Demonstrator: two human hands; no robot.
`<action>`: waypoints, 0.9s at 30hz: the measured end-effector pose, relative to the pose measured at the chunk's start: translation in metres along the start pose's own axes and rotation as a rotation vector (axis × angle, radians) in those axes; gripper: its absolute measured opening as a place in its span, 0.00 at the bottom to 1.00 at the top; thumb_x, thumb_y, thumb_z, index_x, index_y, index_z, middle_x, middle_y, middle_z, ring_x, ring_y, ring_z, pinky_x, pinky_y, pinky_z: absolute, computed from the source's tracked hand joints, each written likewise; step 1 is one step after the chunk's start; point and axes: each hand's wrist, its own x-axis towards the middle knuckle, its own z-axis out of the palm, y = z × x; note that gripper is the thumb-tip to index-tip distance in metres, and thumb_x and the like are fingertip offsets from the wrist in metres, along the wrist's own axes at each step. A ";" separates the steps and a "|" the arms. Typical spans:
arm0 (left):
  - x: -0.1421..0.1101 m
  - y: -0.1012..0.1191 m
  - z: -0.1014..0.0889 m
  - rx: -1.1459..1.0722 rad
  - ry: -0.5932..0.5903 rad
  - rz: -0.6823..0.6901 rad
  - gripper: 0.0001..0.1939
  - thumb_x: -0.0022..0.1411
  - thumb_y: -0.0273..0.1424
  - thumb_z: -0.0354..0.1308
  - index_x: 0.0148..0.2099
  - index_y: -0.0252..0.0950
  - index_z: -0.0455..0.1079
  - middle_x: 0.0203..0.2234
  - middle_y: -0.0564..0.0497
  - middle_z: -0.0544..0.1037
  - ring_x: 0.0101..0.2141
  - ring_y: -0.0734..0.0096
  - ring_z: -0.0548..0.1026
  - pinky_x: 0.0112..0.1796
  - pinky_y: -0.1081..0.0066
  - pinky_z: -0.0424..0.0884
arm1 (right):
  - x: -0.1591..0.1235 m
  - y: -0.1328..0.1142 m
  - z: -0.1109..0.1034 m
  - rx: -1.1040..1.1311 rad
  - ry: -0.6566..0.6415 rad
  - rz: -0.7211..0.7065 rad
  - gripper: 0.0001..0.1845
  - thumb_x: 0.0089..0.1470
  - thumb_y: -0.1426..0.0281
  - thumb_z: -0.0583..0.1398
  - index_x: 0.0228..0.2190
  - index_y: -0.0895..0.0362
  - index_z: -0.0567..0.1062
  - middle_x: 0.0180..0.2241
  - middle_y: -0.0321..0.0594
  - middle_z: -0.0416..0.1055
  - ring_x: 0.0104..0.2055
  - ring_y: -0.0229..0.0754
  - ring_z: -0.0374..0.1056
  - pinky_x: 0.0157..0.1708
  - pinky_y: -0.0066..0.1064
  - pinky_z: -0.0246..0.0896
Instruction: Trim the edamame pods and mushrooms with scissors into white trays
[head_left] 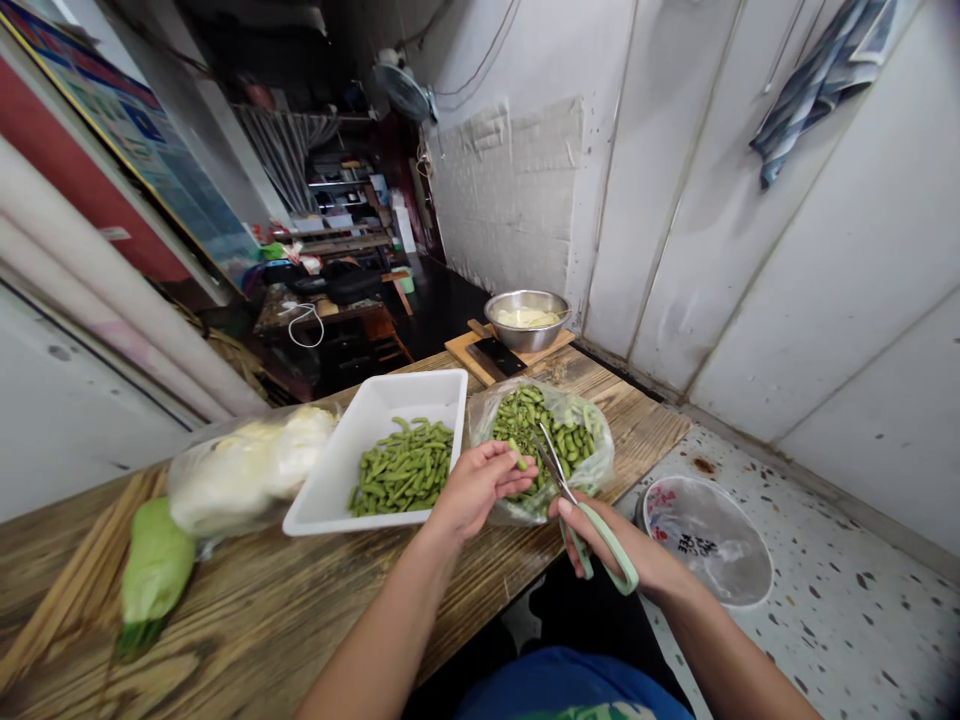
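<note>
My left hand (480, 482) pinches one green edamame pod (517, 454) between thumb and fingers, over the near left edge of a clear plastic bag (604, 440). Loose edamame pods (577, 425) fill that bag. In my right hand (600, 535) are scissors (611, 550) with pale green handles. Their metal blades point up and away, slightly parted, just right of the held pod and apart from it. Left of the bag, a white plastic tray (330, 490) holds a heap of edamame pods (409, 468).
A steel bowl (529, 335) with pale contents sits on a wooden board (461, 350) at the back, beside a black cleaver-like blade (496, 356). Bagged pale vegetables (247, 470) and a green squash (156, 560) lie left. A lined bin (709, 540) stands on the floor at right.
</note>
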 end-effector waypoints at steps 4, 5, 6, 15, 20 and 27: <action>0.001 -0.002 0.002 -0.189 0.043 0.048 0.11 0.50 0.25 0.72 0.34 0.32 0.73 0.27 0.52 0.79 0.29 0.76 0.78 0.33 0.77 0.74 | -0.001 -0.002 0.001 0.042 -0.032 0.000 0.35 0.55 0.35 0.48 0.32 0.55 0.64 0.20 0.30 0.64 0.19 0.35 0.64 0.22 0.28 0.60; 0.001 -0.002 0.003 -0.210 0.060 0.066 0.11 0.49 0.25 0.73 0.33 0.32 0.73 0.25 0.54 0.78 0.27 0.78 0.77 0.30 0.79 0.73 | -0.001 -0.003 0.002 0.036 -0.027 0.003 0.35 0.55 0.34 0.47 0.32 0.55 0.64 0.20 0.30 0.64 0.19 0.35 0.63 0.22 0.27 0.60; 0.001 -0.003 0.004 -0.230 0.070 0.076 0.12 0.48 0.26 0.73 0.33 0.32 0.73 0.24 0.54 0.77 0.26 0.78 0.76 0.29 0.80 0.72 | -0.002 -0.005 0.002 0.030 -0.024 0.006 0.36 0.55 0.34 0.48 0.32 0.55 0.64 0.20 0.30 0.64 0.19 0.35 0.63 0.22 0.27 0.59; -0.006 -0.009 0.009 -0.163 0.111 0.100 0.16 0.45 0.32 0.75 0.29 0.32 0.71 0.26 0.49 0.81 0.31 0.71 0.81 0.35 0.74 0.77 | -0.003 -0.012 0.005 0.013 -0.040 0.006 0.36 0.54 0.34 0.48 0.32 0.56 0.65 0.18 0.29 0.62 0.16 0.34 0.61 0.18 0.26 0.57; -0.006 -0.014 0.008 -0.123 0.111 0.127 0.17 0.44 0.34 0.75 0.30 0.31 0.71 0.27 0.50 0.81 0.31 0.71 0.81 0.39 0.70 0.78 | -0.003 -0.011 0.004 -0.039 -0.016 0.010 0.33 0.55 0.35 0.49 0.29 0.54 0.62 0.16 0.28 0.60 0.15 0.33 0.59 0.17 0.25 0.55; -0.009 -0.022 0.013 -0.156 0.145 0.151 0.19 0.42 0.34 0.76 0.30 0.32 0.70 0.26 0.51 0.80 0.32 0.69 0.81 0.41 0.68 0.78 | -0.003 -0.007 0.001 -0.092 -0.004 -0.013 0.31 0.58 0.38 0.49 0.29 0.54 0.62 0.18 0.29 0.61 0.16 0.33 0.60 0.17 0.25 0.56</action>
